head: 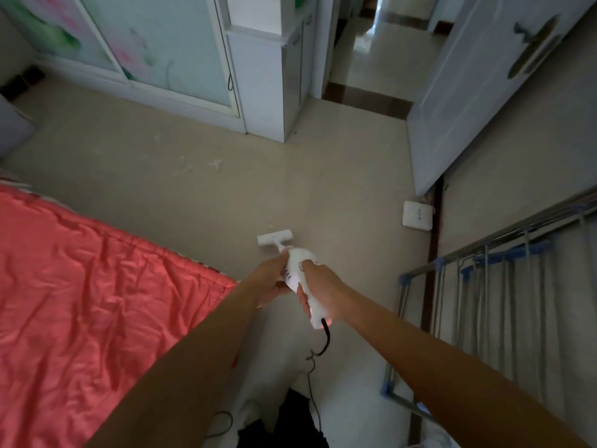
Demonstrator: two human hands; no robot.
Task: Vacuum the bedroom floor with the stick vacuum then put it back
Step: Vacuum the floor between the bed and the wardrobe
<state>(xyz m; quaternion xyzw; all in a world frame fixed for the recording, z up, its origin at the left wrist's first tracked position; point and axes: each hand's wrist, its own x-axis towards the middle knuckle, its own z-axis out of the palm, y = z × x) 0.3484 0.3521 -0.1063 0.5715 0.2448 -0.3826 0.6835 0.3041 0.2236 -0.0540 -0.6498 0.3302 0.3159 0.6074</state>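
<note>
A white stick vacuum (295, 270) points forward and down at the beige tiled floor (226, 189). Its flat floor head (274, 239) rests on the tiles just past the bed corner. My right hand (323, 291) is wrapped around the vacuum's handle. My left hand (269, 281) grips the left side of its body. A black power cord (324, 342) leaves the handle's rear end and trails down toward my legs. Pale specks of debris (214, 163) lie on the floor further ahead.
A bed with a pink-red quilt (80, 302) fills the left. A metal drying rack (500, 302) stands at the right. A white square device (417, 215) sits on the floor by the open door (484, 92). A wardrobe with sliding glass doors (155, 50) stands ahead.
</note>
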